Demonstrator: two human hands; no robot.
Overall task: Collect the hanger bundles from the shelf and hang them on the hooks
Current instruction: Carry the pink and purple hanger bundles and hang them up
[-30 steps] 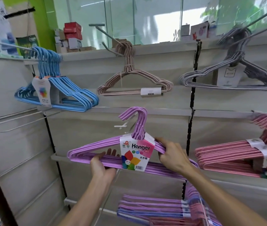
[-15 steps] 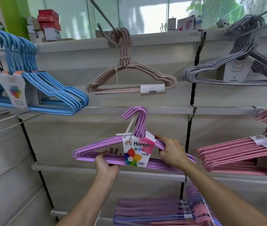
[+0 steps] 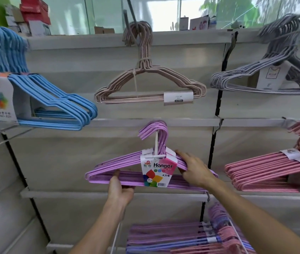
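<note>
Head view, purple hanger bundle (image 3: 127,167) between left hand (image 3: 120,189), right hand (image 3: 195,173)

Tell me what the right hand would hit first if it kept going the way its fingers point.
The right hand points up-left; first comes the Hanger label card on the purple hanger bundle, though depth is unclear.

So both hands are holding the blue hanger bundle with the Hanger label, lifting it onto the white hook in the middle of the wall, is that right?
Not quite: the bundle is purple, not blue. The head view shows the left hand and right hand holding the purple hanger bundle with the Hanger label, its hooks around the white hook. The blue hanger bundle hangs at upper left.
</note>
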